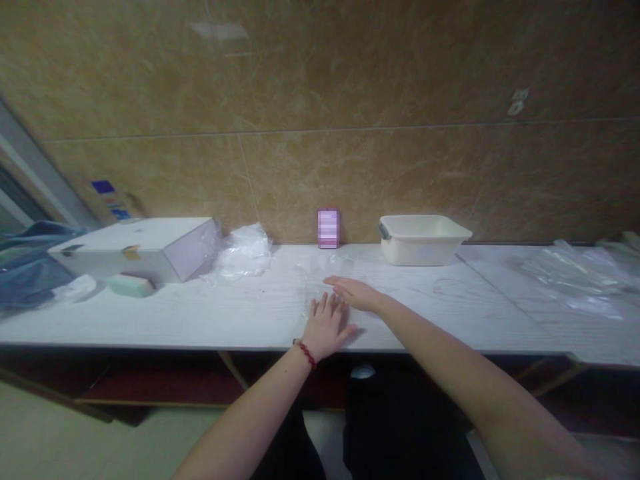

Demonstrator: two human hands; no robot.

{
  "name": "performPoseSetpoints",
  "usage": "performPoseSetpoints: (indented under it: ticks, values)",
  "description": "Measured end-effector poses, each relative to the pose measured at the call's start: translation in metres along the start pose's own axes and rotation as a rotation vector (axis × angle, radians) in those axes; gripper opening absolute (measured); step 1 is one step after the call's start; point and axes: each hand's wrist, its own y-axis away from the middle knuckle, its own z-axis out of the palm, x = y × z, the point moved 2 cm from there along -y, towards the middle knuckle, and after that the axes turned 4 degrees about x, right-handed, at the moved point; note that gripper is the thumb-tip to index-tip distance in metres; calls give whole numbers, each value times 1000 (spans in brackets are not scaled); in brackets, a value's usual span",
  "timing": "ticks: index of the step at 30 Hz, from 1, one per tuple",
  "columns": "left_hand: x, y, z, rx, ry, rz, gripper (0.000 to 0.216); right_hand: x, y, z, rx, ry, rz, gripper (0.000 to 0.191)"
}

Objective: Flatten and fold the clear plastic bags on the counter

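A clear plastic bag [313, 291] lies on the white wood-grain table [240, 317], hard to make out against the surface. My left hand [327, 325] rests flat on its near part, fingers spread and pointing away from me. A red braided bracelet circles that wrist. Just beyond it my right hand [357, 293] reaches across from the right with its fingers stretched out, over or on the bag; whether it presses down I cannot tell. Neither hand grips anything.
Left stand a white box [125, 247], a pale green block [131, 285] and crumpled clear plastic [245, 250]. By the wall are a phone-like item [329, 229], its face blurred, and a cream bin [425, 240]. Clear plastic bags [575, 273] lie at right.
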Motion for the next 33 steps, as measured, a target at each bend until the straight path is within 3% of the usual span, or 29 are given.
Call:
performPoseSetpoints:
  ticks: [6, 12, 33]
  values:
    - [1, 1, -2, -80, 32, 42, 65, 8, -15, 32, -186, -10, -43, 48]
    - [0, 1, 0, -111, 45, 20, 67, 24, -14, 34, -266, 50, -87, 47]
    - [-1, 2, -7, -131, 110, 29, 61, 115, -30, 9, -202, 294, 72, 54]
